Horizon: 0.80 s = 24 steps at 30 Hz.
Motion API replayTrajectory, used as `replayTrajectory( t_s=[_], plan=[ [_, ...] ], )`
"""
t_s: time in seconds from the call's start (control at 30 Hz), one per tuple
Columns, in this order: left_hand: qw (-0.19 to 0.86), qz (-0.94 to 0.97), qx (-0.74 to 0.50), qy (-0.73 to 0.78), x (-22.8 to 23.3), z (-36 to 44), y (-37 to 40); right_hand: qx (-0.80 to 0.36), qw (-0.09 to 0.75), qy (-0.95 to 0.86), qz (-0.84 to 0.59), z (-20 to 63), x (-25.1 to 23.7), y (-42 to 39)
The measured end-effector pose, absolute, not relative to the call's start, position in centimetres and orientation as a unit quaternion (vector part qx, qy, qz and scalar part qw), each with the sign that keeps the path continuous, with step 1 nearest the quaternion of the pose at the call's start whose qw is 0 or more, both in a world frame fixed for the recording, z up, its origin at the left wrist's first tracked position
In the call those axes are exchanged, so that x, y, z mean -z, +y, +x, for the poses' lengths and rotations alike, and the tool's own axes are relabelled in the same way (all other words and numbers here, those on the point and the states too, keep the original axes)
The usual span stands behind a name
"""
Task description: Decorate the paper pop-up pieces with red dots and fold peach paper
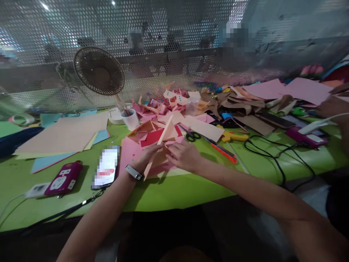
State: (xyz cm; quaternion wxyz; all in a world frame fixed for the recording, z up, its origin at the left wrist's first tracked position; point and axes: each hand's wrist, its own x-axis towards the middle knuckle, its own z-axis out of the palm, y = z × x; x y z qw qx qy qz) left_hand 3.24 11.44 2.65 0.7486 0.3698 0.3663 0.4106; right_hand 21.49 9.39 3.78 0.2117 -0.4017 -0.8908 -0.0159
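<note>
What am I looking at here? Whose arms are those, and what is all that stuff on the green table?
The camera sits on a person's head, so those arms are that person's own. The left hand, with a wristband, and the right hand both hold a folded peach paper. On the green table lie scissors, an orange cutter, a phone, a white cup, big paper sheets and a pile of folded pink papers. A small fan stands behind.

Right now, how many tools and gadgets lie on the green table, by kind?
Scissors: 1
Utility knife: 1
Phone with blurred screen: 1
Desk fan: 1
White cup: 1
Total: 5
Both hands, left and right, hold folded peach paper.
</note>
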Motion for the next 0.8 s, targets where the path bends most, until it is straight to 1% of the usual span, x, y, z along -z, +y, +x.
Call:
replayTrajectory(
  t_s=[0.07, 0.17, 0.2, 0.27, 0.33, 0.4, 0.47, 0.53, 0.63, 0.7, 0.8],
  plan=[
    [0.754, 0.375, -0.391, 0.371, -2.7, 2.9, 11.3, -0.008, 0.264, -0.882, -0.390, 22.2, -4.2, 9.8],
    [0.776, 0.388, -0.358, 0.345, -3.1, 2.9, 10.9, -0.061, 0.409, -0.793, -0.446, 24.3, -5.5, 11.4],
    [0.780, 0.391, -0.353, 0.337, -3.2, 3.0, 10.7, -0.091, 0.454, -0.751, -0.471, 25.1, -5.8, 12.2],
    [0.782, 0.397, -0.342, 0.338, -3.3, 3.2, 10.6, -0.201, 0.512, -0.669, -0.500, 26.2, -6.2, 13.9],
    [0.780, 0.407, -0.319, 0.352, -3.1, 3.2, 10.6, -0.354, 0.514, -0.607, -0.493, 26.8, -6.0, 15.2],
    [0.784, 0.417, -0.285, 0.361, -2.8, 3.0, 10.6, -0.505, 0.467, -0.562, -0.460, 26.7, -5.4, 15.8],
    [0.789, 0.425, -0.256, 0.363, -2.6, 2.9, 10.6, -0.601, 0.408, -0.533, -0.433, 26.4, -4.6, 15.7],
    [0.790, 0.436, -0.240, 0.359, -2.6, 2.9, 10.5, -0.628, 0.380, -0.524, -0.432, 26.2, -3.9, 15.2],
    [0.761, 0.479, -0.233, 0.370, -2.7, 2.9, 10.8, -0.614, 0.405, -0.522, -0.432, 26.2, -3.2, 14.7],
    [0.705, 0.537, -0.230, 0.403, -2.9, 2.7, 11.2, -0.604, 0.431, -0.517, -0.427, 26.5, -2.9, 14.8],
    [0.619, 0.618, -0.198, 0.443, -3.5, 2.0, 11.9, -0.608, 0.434, -0.515, -0.421, 27.3, -3.0, 15.4]
  ],
)
